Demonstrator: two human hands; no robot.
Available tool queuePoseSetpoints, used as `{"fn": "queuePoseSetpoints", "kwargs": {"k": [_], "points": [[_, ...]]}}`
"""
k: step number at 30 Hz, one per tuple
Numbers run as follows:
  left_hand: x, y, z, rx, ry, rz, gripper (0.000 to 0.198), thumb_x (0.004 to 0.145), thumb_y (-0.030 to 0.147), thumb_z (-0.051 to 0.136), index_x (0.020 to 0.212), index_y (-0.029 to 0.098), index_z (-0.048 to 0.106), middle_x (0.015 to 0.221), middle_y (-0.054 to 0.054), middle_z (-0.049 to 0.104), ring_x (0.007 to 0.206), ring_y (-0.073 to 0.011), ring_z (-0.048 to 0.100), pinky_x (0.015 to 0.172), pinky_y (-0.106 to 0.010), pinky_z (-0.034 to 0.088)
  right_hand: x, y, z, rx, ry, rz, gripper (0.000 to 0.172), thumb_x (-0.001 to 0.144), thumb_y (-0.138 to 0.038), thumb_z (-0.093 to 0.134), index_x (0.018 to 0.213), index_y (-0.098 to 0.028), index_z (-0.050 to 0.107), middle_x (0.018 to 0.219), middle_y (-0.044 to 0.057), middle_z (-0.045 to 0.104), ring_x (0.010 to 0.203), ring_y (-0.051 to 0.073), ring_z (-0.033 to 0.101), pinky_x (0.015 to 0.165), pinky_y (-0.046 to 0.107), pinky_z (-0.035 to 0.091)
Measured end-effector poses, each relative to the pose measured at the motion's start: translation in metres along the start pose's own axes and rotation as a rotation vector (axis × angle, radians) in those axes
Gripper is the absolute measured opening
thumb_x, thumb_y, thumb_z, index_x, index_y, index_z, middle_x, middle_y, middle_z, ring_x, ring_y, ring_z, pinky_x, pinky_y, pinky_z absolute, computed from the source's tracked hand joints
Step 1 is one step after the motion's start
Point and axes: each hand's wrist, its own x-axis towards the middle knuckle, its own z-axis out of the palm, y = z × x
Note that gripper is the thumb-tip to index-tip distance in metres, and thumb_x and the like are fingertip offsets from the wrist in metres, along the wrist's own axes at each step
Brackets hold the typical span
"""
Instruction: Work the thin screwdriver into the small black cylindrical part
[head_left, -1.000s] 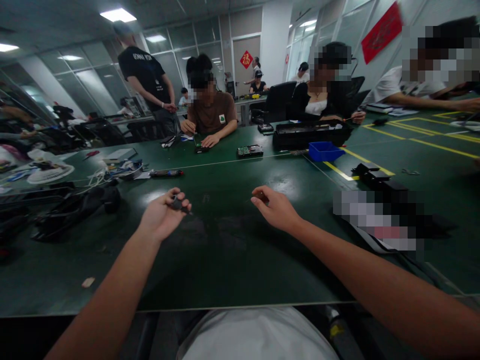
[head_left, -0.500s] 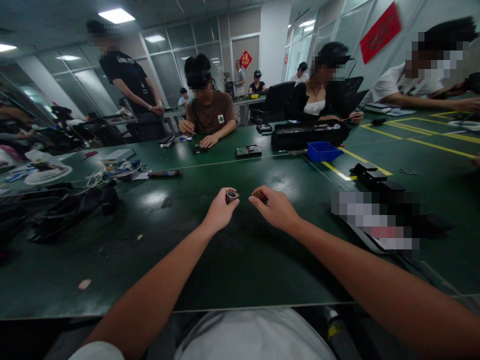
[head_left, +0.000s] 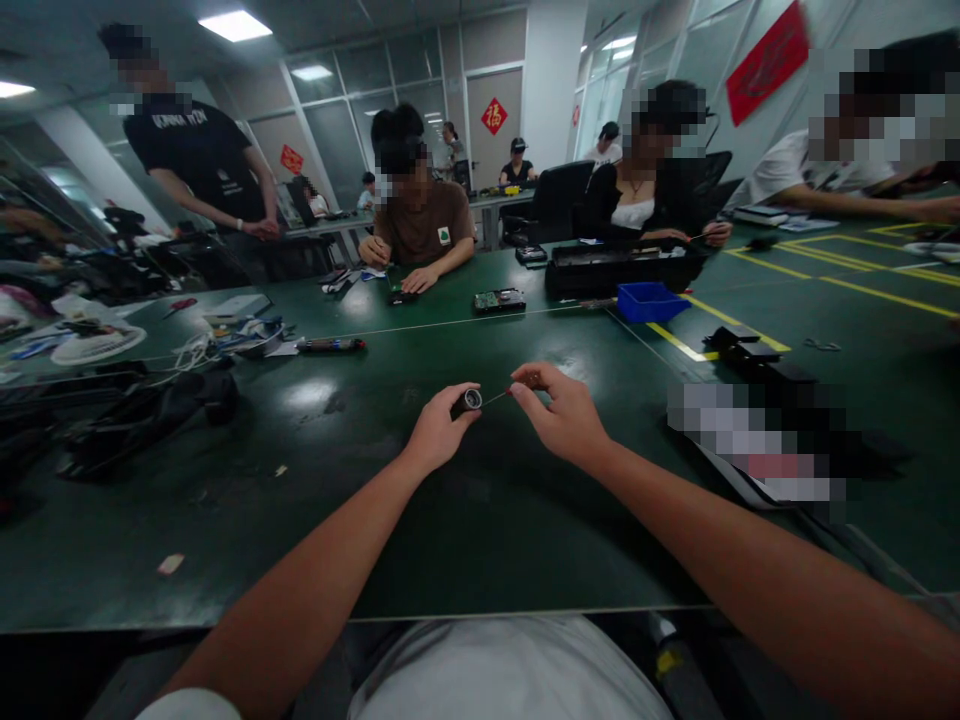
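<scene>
My left hand (head_left: pixel 437 428) is closed around a short dark cylinder with a pale, ring-like end (head_left: pixel 471 399), which faces right. Its far part is hidden in the palm. Across from it, my right hand (head_left: pixel 561 408) pinches a thin metal rod (head_left: pixel 496 397) by a small red end between thumb and forefinger. The rod's left tip lies beside the cylinder's rim; I cannot tell whether they touch. Both hands are above the green table (head_left: pixel 450 530).
A blue bin (head_left: pixel 651 302), a black housing (head_left: pixel 622 270) and a circuit-board device (head_left: pixel 499 300) stand farther back. To the left lie a screwdriver-like tool (head_left: pixel 331 345) and black parts (head_left: pixel 150 415). Papers (head_left: pixel 750 450) lie right. A person (head_left: pixel 420 225) works opposite.
My left hand has turned the cylinder's ringed end rightward. My right hand has shifted slightly right, and the thin rod now shows between the hands. The standing person has moved left.
</scene>
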Motion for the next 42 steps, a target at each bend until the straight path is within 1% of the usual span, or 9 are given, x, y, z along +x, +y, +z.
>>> {"fn": "queuePoseSetpoints", "kwargs": {"k": [3, 8, 13, 15, 22, 32, 38, 40, 42], "points": [[-0.0007, -0.0001, -0.0007, 0.005, 0.003, 0.027, 0.039, 0.087, 0.016, 0.066, 0.125, 0.026, 0.063, 0.127, -0.004, 0.063, 0.122, -0.0223, 0.056, 0.111, -0.041, 0.04, -0.0017, 0.0003, -0.0004, 0.03, 0.015, -0.007, 0.013, 0.092, -0.031, 0.057, 0.099, -0.022, 0.063, 0.088, 0.005, 0.072, 0.082, 0.021, 0.069, 0.073, 0.035, 0.051], [-0.0004, -0.0003, -0.0023, 0.017, -0.013, 0.009, 0.039, 0.086, 0.015, 0.067, 0.124, 0.026, 0.064, 0.125, -0.005, 0.064, 0.12, -0.0231, 0.056, 0.11, -0.043, 0.04, -0.0029, 0.0017, -0.0024, 0.139, 0.118, -0.002, 0.014, 0.095, -0.032, 0.055, 0.103, -0.023, 0.061, 0.09, 0.004, 0.071, 0.083, 0.02, 0.07, 0.076, 0.036, 0.053], [-0.0005, -0.0008, -0.0023, 0.022, -0.022, 0.042, 0.04, 0.087, 0.017, 0.066, 0.125, 0.026, 0.063, 0.123, -0.005, 0.064, 0.118, -0.0229, 0.057, 0.108, -0.042, 0.041, -0.0015, -0.0013, -0.0005, 0.095, -0.01, -0.011, 0.014, 0.093, -0.031, 0.057, 0.104, -0.022, 0.062, 0.093, 0.005, 0.073, 0.087, 0.021, 0.071, 0.078, 0.037, 0.053], [-0.0009, -0.0003, -0.0021, 0.016, -0.028, 0.055, 0.04, 0.087, 0.018, 0.066, 0.126, 0.025, 0.063, 0.123, -0.005, 0.064, 0.118, -0.0223, 0.058, 0.107, -0.04, 0.042, -0.0008, -0.0024, 0.0005, 0.077, -0.033, 0.007, 0.014, 0.093, -0.031, 0.057, 0.103, -0.022, 0.062, 0.094, 0.006, 0.074, 0.087, 0.022, 0.071, 0.078, 0.036, 0.053], [-0.0029, 0.0051, -0.0017, 0.004, -0.041, 0.064, 0.039, 0.087, 0.018, 0.066, 0.125, 0.025, 0.063, 0.123, -0.004, 0.065, 0.118, -0.0214, 0.058, 0.108, -0.039, 0.042, 0.002, -0.0014, -0.0012, 0.024, 0.048, 0.059, 0.017, 0.093, -0.035, 0.058, 0.1, -0.021, 0.063, 0.09, 0.006, 0.073, 0.082, 0.022, 0.07, 0.073, 0.036, 0.052], [-0.0009, 0.0064, -0.0041, -0.014, 0.053, -0.007, 0.04, 0.086, 0.017, 0.066, 0.126, 0.024, 0.063, 0.129, -0.005, 0.063, 0.124, -0.0233, 0.056, 0.111, -0.041, 0.041, 0.0018, -0.0012, -0.0016, 0.071, -0.027, 0.065, 0.014, 0.093, -0.031, 0.054, 0.098, -0.021, 0.062, 0.083, 0.004, 0.073, 0.076, 0.02, 0.069, 0.071, 0.033, 0.05], [-0.0021, 0.0069, -0.0039, 0.002, 0.034, 0.021, 0.04, 0.087, 0.018, 0.066, 0.126, 0.025, 0.063, 0.128, -0.004, 0.064, 0.123, -0.0226, 0.056, 0.111, -0.041, 0.041, 0.0029, -0.001, -0.0009, 0.043, 0.002, 0.088, 0.017, 0.094, -0.033, 0.054, 0.099, -0.02, 0.063, 0.083, 0.004, 0.073, 0.078, 0.02, 0.069, 0.072, 0.033, 0.049], [-0.0025, 0.0058, -0.0038, 0.009, 0.03, 0.028, 0.04, 0.087, 0.018, 0.066, 0.126, 0.025, 0.063, 0.127, -0.005, 0.064, 0.121, -0.0224, 0.057, 0.11, -0.041, 0.042, 0.0035, -0.0007, -0.0025, 0.015, -0.006, 0.079, 0.018, 0.093, -0.036, 0.056, 0.094, -0.02, 0.065, 0.082, 0.004, 0.072, 0.076, 0.02, 0.068, 0.069, 0.032, 0.048], [-0.0027, 0.0043, -0.0038, 0.016, 0.033, 0.031, 0.04, 0.087, 0.018, 0.067, 0.126, 0.025, 0.063, 0.127, -0.005, 0.064, 0.121, -0.0226, 0.057, 0.11, -0.041, 0.042, 0.0038, -0.0004, -0.0043, -0.042, -0.007, 0.071, 0.024, 0.091, -0.043, 0.061, 0.083, -0.021, 0.065, 0.074, 0.002, 0.07, 0.067, 0.019, 0.064, 0.061, 0.031, 0.045]]}}
